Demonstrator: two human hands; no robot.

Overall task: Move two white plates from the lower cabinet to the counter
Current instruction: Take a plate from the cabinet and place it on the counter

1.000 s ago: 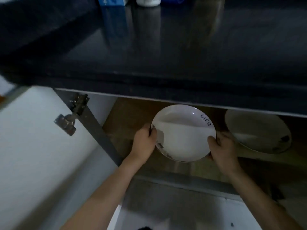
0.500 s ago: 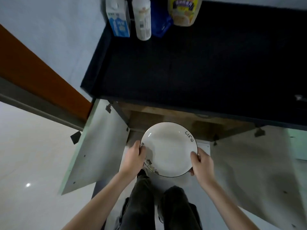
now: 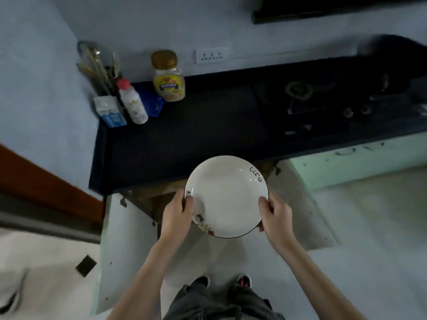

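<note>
I hold a white plate (image 3: pixel 227 197) with a dark rim, the word "Life" and a small picture on it. My left hand (image 3: pixel 176 213) grips its left edge and my right hand (image 3: pixel 275 214) grips its right edge. The plate is level, in the air over the front edge of the black counter (image 3: pixel 208 135) and above the open lower cabinet (image 3: pixel 159 197). The cabinet's inside is mostly hidden from this height, and no second plate shows.
Both cabinet doors (image 3: pixel 124 250) stand open to either side of my legs. At the counter's back left are a milk carton (image 3: pixel 111 113), a white bottle (image 3: pixel 132 102), a yellow jar (image 3: pixel 168 77) and a utensil holder (image 3: pixel 99 65). A gas stove (image 3: pixel 323 98) occupies the right.
I have stood up from the cabinet, lifting the plate out in both hands to counter height. The second plate inside the cabinet has dropped out of sight.
</note>
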